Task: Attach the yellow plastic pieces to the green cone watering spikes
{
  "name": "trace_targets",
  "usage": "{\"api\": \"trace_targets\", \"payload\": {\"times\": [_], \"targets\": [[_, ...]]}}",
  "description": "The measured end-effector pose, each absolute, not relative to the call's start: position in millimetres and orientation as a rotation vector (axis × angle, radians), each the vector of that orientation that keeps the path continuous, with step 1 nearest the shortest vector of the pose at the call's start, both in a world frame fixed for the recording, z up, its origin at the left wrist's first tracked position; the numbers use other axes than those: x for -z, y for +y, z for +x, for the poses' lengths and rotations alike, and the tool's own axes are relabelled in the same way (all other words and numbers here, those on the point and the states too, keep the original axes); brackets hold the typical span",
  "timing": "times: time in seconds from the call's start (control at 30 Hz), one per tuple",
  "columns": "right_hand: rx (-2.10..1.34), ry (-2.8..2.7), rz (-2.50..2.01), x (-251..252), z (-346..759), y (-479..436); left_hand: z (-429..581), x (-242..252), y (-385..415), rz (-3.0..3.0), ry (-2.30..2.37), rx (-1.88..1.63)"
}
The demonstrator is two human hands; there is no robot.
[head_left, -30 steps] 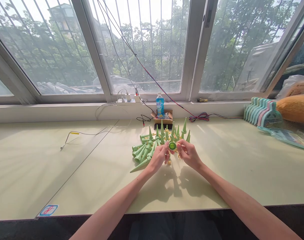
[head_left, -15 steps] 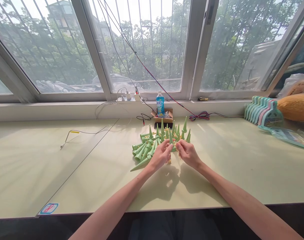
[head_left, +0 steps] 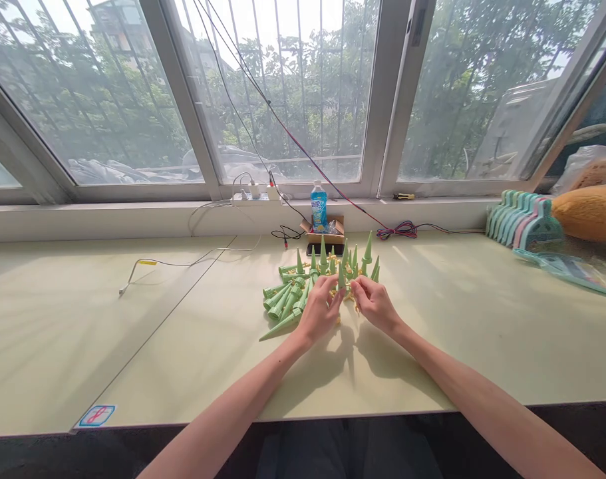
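Note:
Several green cone-tipped spikes lie and stand in a cluster on the pale table, with small yellow pieces among them. My left hand is closed around one green spike, its tip pointing up. Just to the right, my right hand pinches a small yellow piece beside that spike. Its fingertips hide most of the piece.
Behind the cluster are a dark phone, a small open carton and a blue bottle. A coiled cable lies right of them. Teal and pink plastic clips stand at the far right.
The spike in my left hand has shifted and its lower part is now more hidden by the fingers. My right hand stays close beside it.

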State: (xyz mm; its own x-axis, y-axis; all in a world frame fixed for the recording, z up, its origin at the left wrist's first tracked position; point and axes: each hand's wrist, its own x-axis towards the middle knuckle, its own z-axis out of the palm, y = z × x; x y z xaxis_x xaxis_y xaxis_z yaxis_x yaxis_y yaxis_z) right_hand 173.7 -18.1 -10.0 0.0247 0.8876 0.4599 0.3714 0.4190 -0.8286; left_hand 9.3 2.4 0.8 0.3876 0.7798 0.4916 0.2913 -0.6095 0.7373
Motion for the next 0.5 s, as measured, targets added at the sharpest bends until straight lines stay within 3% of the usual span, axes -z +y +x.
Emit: {"api": "trace_targets", "payload": {"times": [0.2, 0.5], "targets": [[-0.610, -1.520, -1.122, 10.5, 175.3, -17.8, 9.4, -6.7, 3.0, 2.005, 1.111, -1.277], [-0.585, -1.620, -1.082, 10.8, 172.9, -19.6, 9.0, -9.6, 4.4, 1.707, 1.057, -1.022]]}}
